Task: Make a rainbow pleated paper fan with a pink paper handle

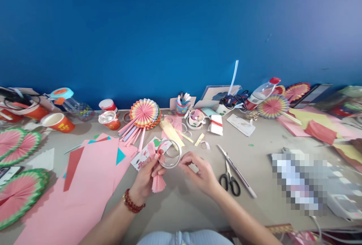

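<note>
My left hand (147, 179) is closed round a folded pink paper fan piece (157, 179), pinched at its middle so both pleated ends flare out. A roll of clear tape (169, 153) stands on edge between my two hands, touching the left thumb. My right hand (199, 171) pinches at the right side of the roll, fingers curled together; the tape end itself is too thin to make out. A red bead bracelet (132, 202) is on my left wrist.
Black-handled scissors (229, 175) and a ruler-like strip (237, 171) lie right of my right hand. Pink paper sheets (85, 184) cover the left side, with watermelon-coloured fans (17, 194) beyond. A rainbow paper fan (144, 113), cups (59, 122) and clutter line the blue wall.
</note>
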The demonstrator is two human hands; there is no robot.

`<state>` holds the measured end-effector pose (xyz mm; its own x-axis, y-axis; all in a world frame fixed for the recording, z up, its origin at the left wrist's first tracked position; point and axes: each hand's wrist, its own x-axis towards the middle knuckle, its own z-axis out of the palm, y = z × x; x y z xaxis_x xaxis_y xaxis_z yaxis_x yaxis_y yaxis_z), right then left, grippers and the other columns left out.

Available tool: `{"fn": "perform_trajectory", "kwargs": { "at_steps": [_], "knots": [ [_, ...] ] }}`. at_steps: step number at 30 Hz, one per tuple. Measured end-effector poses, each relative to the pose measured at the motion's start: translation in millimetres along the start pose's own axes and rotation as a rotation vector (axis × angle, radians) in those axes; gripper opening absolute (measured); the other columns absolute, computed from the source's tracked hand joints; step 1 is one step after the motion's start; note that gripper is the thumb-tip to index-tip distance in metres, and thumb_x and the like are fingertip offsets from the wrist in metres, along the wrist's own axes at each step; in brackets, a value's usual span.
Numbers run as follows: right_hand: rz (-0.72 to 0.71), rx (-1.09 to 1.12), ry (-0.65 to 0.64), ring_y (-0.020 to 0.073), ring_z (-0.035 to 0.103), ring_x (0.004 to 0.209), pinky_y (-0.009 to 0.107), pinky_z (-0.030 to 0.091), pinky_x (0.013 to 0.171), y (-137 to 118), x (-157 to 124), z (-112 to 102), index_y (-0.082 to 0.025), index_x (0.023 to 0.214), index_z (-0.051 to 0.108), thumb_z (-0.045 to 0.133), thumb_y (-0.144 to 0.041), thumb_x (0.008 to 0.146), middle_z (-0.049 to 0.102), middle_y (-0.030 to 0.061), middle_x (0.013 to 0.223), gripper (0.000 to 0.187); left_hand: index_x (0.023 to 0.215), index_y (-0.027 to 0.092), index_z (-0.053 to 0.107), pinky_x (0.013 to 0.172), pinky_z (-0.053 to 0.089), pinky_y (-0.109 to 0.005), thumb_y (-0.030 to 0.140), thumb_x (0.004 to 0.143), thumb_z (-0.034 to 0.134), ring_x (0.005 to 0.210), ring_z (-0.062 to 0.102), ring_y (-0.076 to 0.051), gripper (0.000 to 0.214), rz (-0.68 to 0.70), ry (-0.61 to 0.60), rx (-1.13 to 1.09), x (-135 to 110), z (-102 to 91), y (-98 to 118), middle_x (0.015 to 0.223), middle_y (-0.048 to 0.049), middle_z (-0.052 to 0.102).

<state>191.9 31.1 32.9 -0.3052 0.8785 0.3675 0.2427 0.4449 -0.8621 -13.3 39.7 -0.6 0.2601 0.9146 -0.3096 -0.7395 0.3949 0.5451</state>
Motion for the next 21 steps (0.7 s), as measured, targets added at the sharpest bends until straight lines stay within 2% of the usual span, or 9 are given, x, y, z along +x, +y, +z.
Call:
{"fn": "perform_trajectory", "kwargs": {
  "at_steps": [4,6,9,12,14,17,19,21],
  "knots": [
    [0.015,0.006,0.023,0.0146,0.062,0.075,0.026,0.050,0.071,1.7,-2.4,-2.3,-0.022,0.094,0.060,0.060,-0.024,0.095,0.065,0.0020,0.086,0.002,0.100,0.012,0.071,0.047,0.036,-0.015,0.030,0.081,0.082,0.042,0.021,0.001,0.028,0.013,0.004,0.028,-1.0,-1.0,-0.5,0.060,0.0092,0.046],
    [0.054,0.001,0.033,0.0140,0.062,0.073,0.025,0.050,0.069,2.9,-2.5,-1.9,-0.021,0.095,0.060,0.064,-0.026,0.092,0.065,0.0015,0.085,0.007,0.101,0.012,0.071,0.048,0.036,-0.016,0.031,0.081,0.081,0.042,0.022,0.001,0.029,0.025,-0.002,0.049,-1.4,-1.1,-1.2,0.060,0.0085,0.048],
    [0.063,-0.017,0.026,0.0135,0.061,0.072,0.024,0.049,0.069,1.5,-1.9,-0.2,-0.021,0.092,0.060,0.061,-0.025,0.094,0.065,0.0011,0.083,0.005,0.101,0.012,0.071,0.048,0.036,-0.016,0.032,0.082,0.080,0.042,0.022,0.001,0.029,0.038,-0.005,0.067,-1.6,-0.8,-2.1,0.057,0.0092,0.045],
    [0.055,-0.015,-0.021,0.0133,0.059,0.073,0.024,0.047,0.069,-4.6,-3.0,-0.6,-0.021,0.088,0.059,0.056,-0.025,0.097,0.064,0.0009,0.081,0.010,0.101,0.012,0.071,0.048,0.036,-0.016,0.032,0.082,0.080,0.041,0.023,0.000,0.028,0.043,0.002,0.067,-1.6,-0.7,-1.9,0.054,0.0104,0.042],
    [0.089,0.006,-0.081,0.0137,0.058,0.073,0.024,0.046,0.067,-8.2,-5.7,-5.2,-0.021,0.086,0.058,0.055,-0.027,0.097,0.062,0.0010,0.080,0.013,0.101,0.013,0.071,0.048,0.037,-0.016,0.031,0.082,0.080,0.042,0.024,0.001,0.028,0.047,0.002,0.061,-1.6,-0.7,-1.0,0.059,0.0087,0.049],
    [0.194,0.051,-0.143,0.0142,0.057,0.070,0.026,0.046,0.064,-6.1,-13.8,-27.2,-0.021,0.083,0.055,0.051,-0.035,0.100,0.059,0.0011,0.079,0.022,0.102,0.013,0.070,0.049,0.037,-0.016,0.029,0.082,0.080,0.042,0.026,0.002,0.027,0.046,-0.009,0.050,-1.8,0.0,1.1,0.070,0.0048,0.059],
    [0.272,0.057,-0.140,0.0141,0.056,0.065,0.028,0.048,0.063,1.3,-23.7,-56.7,-0.022,0.080,0.051,0.043,-0.041,0.102,0.057,0.0009,0.077,0.030,0.102,0.013,0.070,0.049,0.038,-0.016,0.030,0.083,0.079,0.043,0.027,0.002,0.027,0.041,-0.017,0.048,-2.1,1.1,2.3,0.073,0.0040,0.061],
    [0.307,-0.024,0.021,0.0146,0.053,0.057,0.029,0.047,0.056,9.5,-40.5,-96.3,-0.024,0.074,0.046,0.039,-0.049,0.102,0.051,-0.0005,0.067,0.039,0.102,0.012,0.069,0.048,0.038,-0.015,0.031,0.083,0.079,0.042,0.027,0.002,0.028,0.038,-0.020,0.048,-2.2,1.9,2.9,0.074,0.0034,0.061]
  ]
}}
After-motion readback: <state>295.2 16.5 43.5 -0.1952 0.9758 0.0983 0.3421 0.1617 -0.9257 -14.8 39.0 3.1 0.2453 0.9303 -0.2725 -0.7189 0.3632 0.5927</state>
